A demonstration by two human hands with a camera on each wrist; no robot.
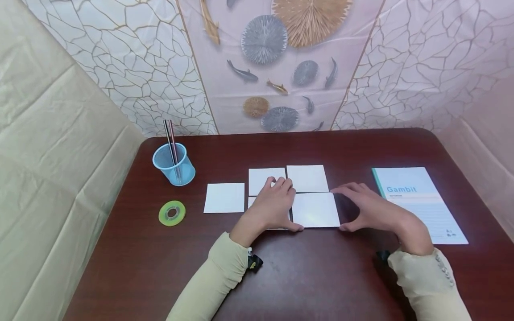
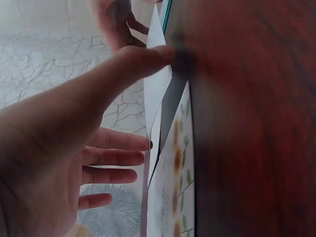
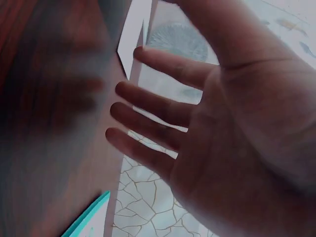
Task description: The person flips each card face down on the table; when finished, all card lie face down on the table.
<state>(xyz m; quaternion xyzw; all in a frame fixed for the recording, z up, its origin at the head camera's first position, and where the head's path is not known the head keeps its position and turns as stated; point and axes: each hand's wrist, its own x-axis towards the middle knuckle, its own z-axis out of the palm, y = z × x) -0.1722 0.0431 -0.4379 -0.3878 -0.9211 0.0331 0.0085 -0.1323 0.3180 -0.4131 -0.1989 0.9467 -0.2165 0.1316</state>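
Several white square cards lie near the middle of the table. My left hand (image 1: 273,203) reaches over the near-left card (image 1: 250,202) and holds the left side of the near-right card (image 1: 315,210) between thumb and index finger. In the left wrist view that white card (image 2: 157,94) looks tilted, above a surface with a plant print (image 2: 180,182). My right hand (image 1: 371,207) has its thumb and index finger at the card's right corners. Its other fingers stretch out loosely in the right wrist view. The left hand partly hides the far-left card (image 1: 263,178).
Behind the held card lies another white card (image 1: 307,178), and a separate one (image 1: 224,198) lies to the left. A blue mesh cup (image 1: 182,171) with pencils and a green tape roll (image 1: 164,215) stand left. On the right is a notebook (image 1: 425,209).
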